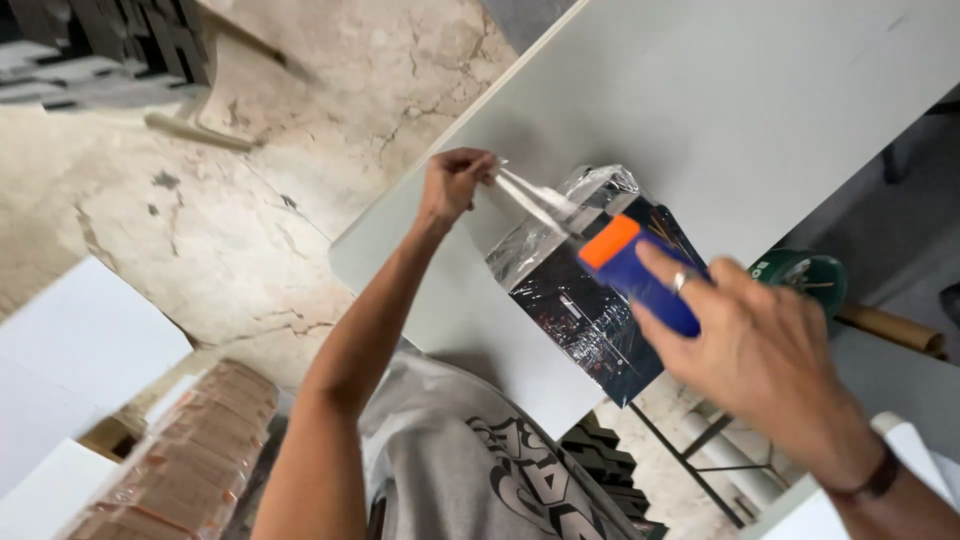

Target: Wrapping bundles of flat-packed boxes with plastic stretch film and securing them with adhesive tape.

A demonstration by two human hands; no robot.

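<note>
Left hand (455, 183) grip pinches clear film (530, 205) beside the dark box (590, 310); right hand (750, 350) grips a blue-orange tool (630, 270) on it.

White table (760, 100) with a dark film-wrapped box (590, 300) on it.

The left hand (455, 185) is raised on an extended arm, fingertips pinched shut. The right hand (765, 350) is held nearer, fingers curled closed.

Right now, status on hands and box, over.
Left hand pinching clear film taut. Right hand pressing blue-orange tool on dark box. Nothing in the way.
</note>
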